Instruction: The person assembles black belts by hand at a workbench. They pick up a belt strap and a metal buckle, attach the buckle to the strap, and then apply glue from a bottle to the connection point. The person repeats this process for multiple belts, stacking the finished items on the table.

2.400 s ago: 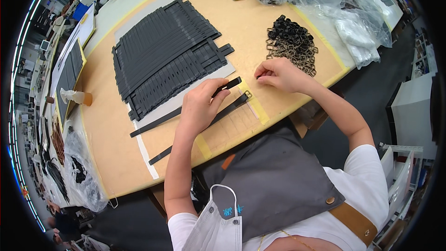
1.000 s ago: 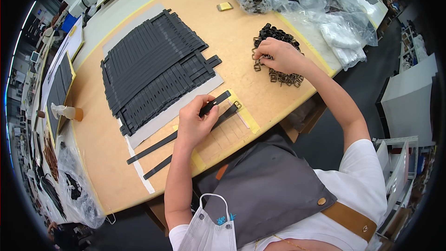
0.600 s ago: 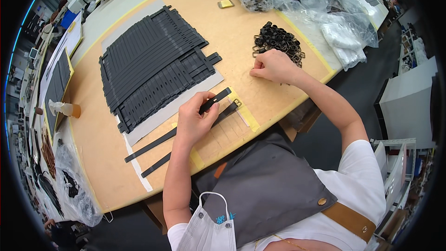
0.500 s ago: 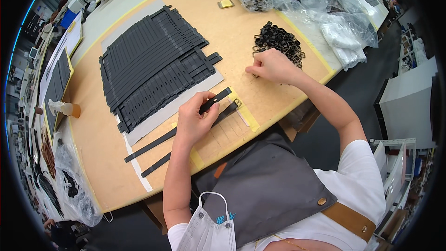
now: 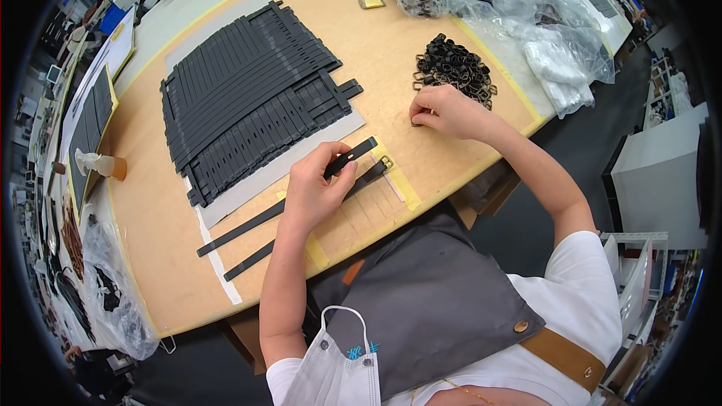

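My left hand (image 5: 320, 184) is closed on a black strap (image 5: 351, 156), pinching it near its slotted end while the rest of it runs back to the left across the table. Just below lies a second black strap (image 5: 368, 177) with a metal buckle (image 5: 386, 162) fitted at its end; my left hand and forearm cover its middle. At the near side of a heap of dark metal buckles (image 5: 455, 68), my right hand (image 5: 451, 111) has thumb and fingers pinched together low over the tabletop. A small dark bit shows under those fingertips, too hidden to name.
Rows of black straps (image 5: 248, 90) lie stacked on a grey board (image 5: 312, 152) to the left. Clear plastic bags (image 5: 519, 0) sit at the far right. A small yellow-topped block (image 5: 371, 1) lies at the back, and a spray bottle (image 5: 113, 166) stands at the left edge.
My right hand has shifted slightly right, closer to the buckle heap, fingers still pinched. My left hand keeps its grip on the strap. The whole view has moved a little.
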A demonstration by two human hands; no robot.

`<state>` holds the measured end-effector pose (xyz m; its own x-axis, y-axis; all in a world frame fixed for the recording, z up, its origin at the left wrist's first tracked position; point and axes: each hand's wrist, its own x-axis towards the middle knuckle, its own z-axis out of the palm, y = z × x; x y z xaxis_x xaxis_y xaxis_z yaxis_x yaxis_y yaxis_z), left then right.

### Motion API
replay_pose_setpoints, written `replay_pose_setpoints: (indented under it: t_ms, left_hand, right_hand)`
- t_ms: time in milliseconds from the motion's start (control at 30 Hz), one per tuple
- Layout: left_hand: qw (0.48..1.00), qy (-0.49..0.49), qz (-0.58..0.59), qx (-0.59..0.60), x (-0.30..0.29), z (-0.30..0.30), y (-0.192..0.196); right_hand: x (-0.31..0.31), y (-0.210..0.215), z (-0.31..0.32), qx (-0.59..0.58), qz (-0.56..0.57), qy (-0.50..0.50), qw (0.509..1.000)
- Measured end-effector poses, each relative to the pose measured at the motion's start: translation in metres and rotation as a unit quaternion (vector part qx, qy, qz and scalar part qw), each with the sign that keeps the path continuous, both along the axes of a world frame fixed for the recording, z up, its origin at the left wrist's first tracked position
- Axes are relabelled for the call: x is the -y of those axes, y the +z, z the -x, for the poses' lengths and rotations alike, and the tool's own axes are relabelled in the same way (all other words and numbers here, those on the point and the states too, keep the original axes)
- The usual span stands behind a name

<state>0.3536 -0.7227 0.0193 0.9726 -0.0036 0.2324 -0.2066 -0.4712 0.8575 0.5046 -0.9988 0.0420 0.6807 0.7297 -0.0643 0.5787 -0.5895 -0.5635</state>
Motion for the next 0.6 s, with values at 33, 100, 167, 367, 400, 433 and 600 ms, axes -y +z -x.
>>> replay_pose_setpoints:
  t_ms: [33, 100, 167, 367, 400, 433, 600]
  left_hand:
    - [1.000, -0.001, 0.000, 0.000, 0.000, 0.000, 0.000]
    - [1.000, 0.001, 0.002, -0.006, 0.000, 0.000, 0.001]
    - [1.000, 0.003, 0.002, -0.008, 0.000, 0.000, 0.001]
    - [1.000, -0.002, -0.004, -0.006, 0.000, 0.000, 0.001]
    - [1.000, -0.003, -0.005, -0.004, 0.000, 0.000, 0.001]
    - [1.000, -0.003, -0.006, -0.002, 0.000, 0.000, 0.000]
    - [1.000, 0.002, 0.001, -0.016, 0.001, 0.000, 0.000]
  right_hand:
    - [0.004, -0.005, 0.001, 0.025, -0.009, 0.007, 1.000]
    - [0.005, -0.006, 0.006, 0.046, -0.033, -0.004, 0.998]
    - [0.004, -0.001, 0.016, 0.039, -0.061, -0.038, 0.997]
    - [0.008, -0.013, 0.024, 0.113, -0.010, -0.063, 0.992]
    - [0.007, -0.016, 0.026, 0.119, -0.017, -0.068, 0.990]
    - [0.005, -0.019, 0.027, 0.124, -0.024, -0.072, 0.989]
    - [-0.001, -0.013, 0.024, -0.008, -0.032, -0.086, 0.996]
